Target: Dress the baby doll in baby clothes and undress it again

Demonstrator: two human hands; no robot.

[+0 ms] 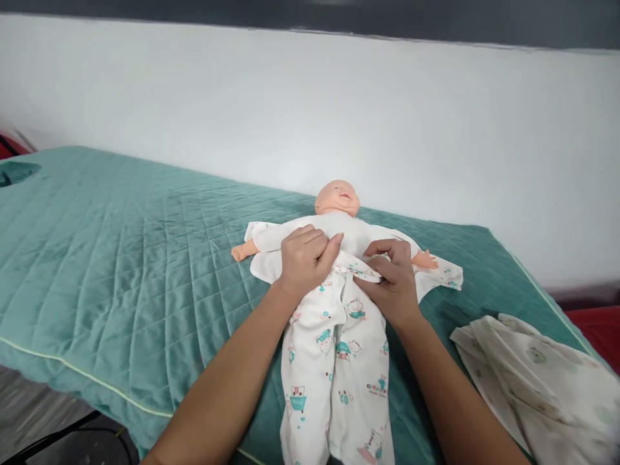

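A bald baby doll (336, 197) lies on its back on a green quilted cover (145, 258). It wears a white top (346, 229), whose sleeves stretch out to both sides. White printed baby pants (358, 336) cover its lower body, the legs pointing toward me. My left hand (307, 258) is closed in a fist over the waistband at the left side. At the right side, my right hand (394, 278) pinches the waistband, which is pulled up from the belly. The doll's feet are out of view.
A crumpled pale printed cloth (537, 381) lies on the cover at the lower right. Behind the doll runs a white wall (271, 110). The bed edge with yellow piping (87, 374) is at the lower left, with dark cables (62, 439) below it.
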